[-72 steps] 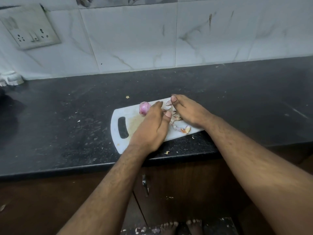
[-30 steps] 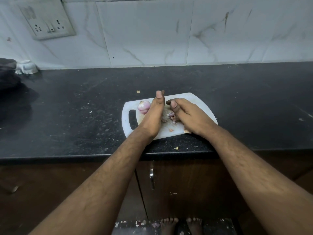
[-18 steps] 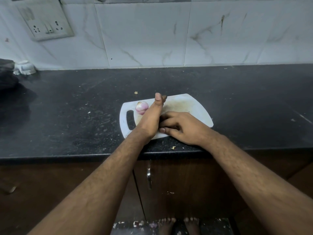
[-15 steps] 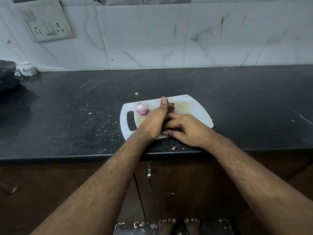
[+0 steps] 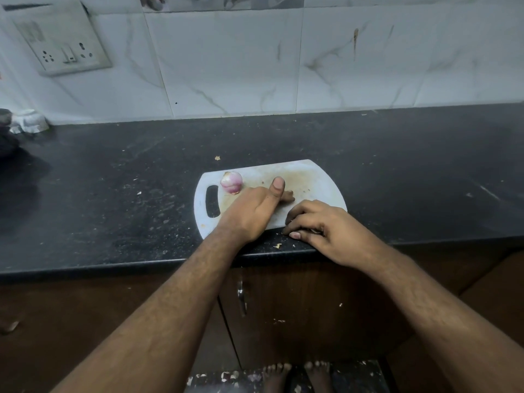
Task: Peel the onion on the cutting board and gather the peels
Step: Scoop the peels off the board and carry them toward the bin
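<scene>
A peeled pink onion (image 5: 231, 182) stands at the left end of the white cutting board (image 5: 309, 177), beside its handle slot. My left hand (image 5: 249, 214) rests edge-on on the board just right of the onion, thumb raised, fingers stretched flat and holding nothing. My right hand (image 5: 326, 225) is curled at the board's near right corner, over the counter's front edge. Its fingers close around the onion peels (image 5: 314, 230), of which only a pale sliver shows. The rest of the board surface is bare and stained.
A loose peel scrap (image 5: 278, 245) lies on the black counter near its front edge, another scrap (image 5: 217, 158) behind the board. A wall socket (image 5: 63, 41) and a small white object (image 5: 28, 120) are far left. A cabinet handle (image 5: 241, 297) and bare feet (image 5: 297, 373) show below.
My right hand has dragged the peels from mid-board back to the near edge and curled over them. My left hand has slid a little nearer along the board; the onion stays put.
</scene>
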A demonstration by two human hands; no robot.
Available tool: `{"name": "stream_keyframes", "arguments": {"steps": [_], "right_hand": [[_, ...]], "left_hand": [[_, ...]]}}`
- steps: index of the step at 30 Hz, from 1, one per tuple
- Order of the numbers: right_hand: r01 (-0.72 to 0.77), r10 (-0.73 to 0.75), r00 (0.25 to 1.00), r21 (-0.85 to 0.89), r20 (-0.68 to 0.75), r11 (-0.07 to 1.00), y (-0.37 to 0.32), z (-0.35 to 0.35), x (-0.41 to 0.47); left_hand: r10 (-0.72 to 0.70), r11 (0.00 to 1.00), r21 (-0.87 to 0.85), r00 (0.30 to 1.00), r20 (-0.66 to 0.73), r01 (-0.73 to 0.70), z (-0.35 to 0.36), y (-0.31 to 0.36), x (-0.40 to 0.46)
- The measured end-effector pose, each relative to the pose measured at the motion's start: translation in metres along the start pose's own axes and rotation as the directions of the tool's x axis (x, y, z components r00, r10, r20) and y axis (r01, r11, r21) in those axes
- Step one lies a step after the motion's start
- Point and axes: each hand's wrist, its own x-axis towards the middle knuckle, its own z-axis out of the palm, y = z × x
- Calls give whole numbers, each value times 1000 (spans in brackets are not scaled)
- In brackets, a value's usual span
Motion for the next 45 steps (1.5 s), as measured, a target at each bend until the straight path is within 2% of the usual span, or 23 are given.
{"name": "stream_keyframes", "arguments": {"steps": [3, 7, 11, 12, 15, 19, 21, 25, 28, 31, 33, 35, 36, 37, 38, 39, 41, 42, 44, 45], "right_hand": [[1, -5, 999, -79, -47, 997, 0, 2, -11], [20, -57, 991, -279, -123, 960, -3, 5, -22], [13, -143, 964, -499, -223, 867, -5, 13, -25], [-11, -162, 948, -535, -275, 845, -5, 16, -26], [-76, -212, 894, -600, -394, 797, -4, 24, -28], [-84, -239, 855, -577, -460, 813, -3, 26, -29], [-111, -211, 837, -534, -505, 838, -3, 27, -28], [-155, -159, 820, -481, -549, 863, -4, 30, -26], [-226, -45, 800, -370, -598, 901, -8, 29, -24], [-312, 200, 681, -33, -704, 949, -23, 22, -20], [-318, 365, 599, 206, -713, 925, -35, 16, -18], [-304, 517, 535, 419, -668, 856, -49, 14, -18], [-273, 610, 505, 558, -610, 784, -58, 14, -20], [-221, 703, 476, 703, -528, 676, -68, 16, -23], [-168, 784, 451, 823, -426, 543, -79, 18, -27], [-127, 847, 425, 906, -318, 404, -90, 20, -33], [-54, 915, 382, 986, -127, 160, -110, 25, -45], [-12, 926, 374, 998, -48, 56, -120, 27, -52], [59, 927, 369, 993, 69, -98, -136, 33, -65], [87, 923, 369, 985, 106, -148, -143, 34, -72]], "left_hand": [[44, 992, 119, 997, -65, -36, 4, -2, -3], [130, 933, 349, 987, -90, -91, 5, 5, -10], [307, 877, 382, 952, 18, -290, 17, 15, -44], [325, 829, 462, 944, 63, -316, 23, 14, -54], [364, 573, 758, 926, 104, -310, 40, -1, -68], [532, 357, 888, 844, 62, -290, 54, -10, -68], [613, 291, 929, 790, 1, -227, 59, -11, -69], [650, 294, 942, 756, -75, -159, 62, -5, -71], [599, 403, 897, 793, -108, -182, 61, 7, -63], [529, 499, 840, 843, -99, -214, 62, 21, -50], [470, 544, 820, 874, -121, -179, 63, 28, -47], [411, 666, 740, 874, -258, -95, 65, 36, -51], [346, 780, 623, 869, -353, -57, 67, 42, -58], [241, 903, 428, 864, -442, -32, 71, 50, -66], [94, 986, 169, 857, -506, -9, 76, 59, -77], [-68, 997, -78, 837, -543, 30, 83, 68, -89], [-327, 904, -419, 774, -542, 88, 95, 82, -112], [-434, 812, -577, 752, -496, 89, 100, 89, -124], [-601, 539, -840, 729, -327, 67, 105, 104, -148], [-647, 415, -908, 722, -247, 61, 105, 111, -157]]}}
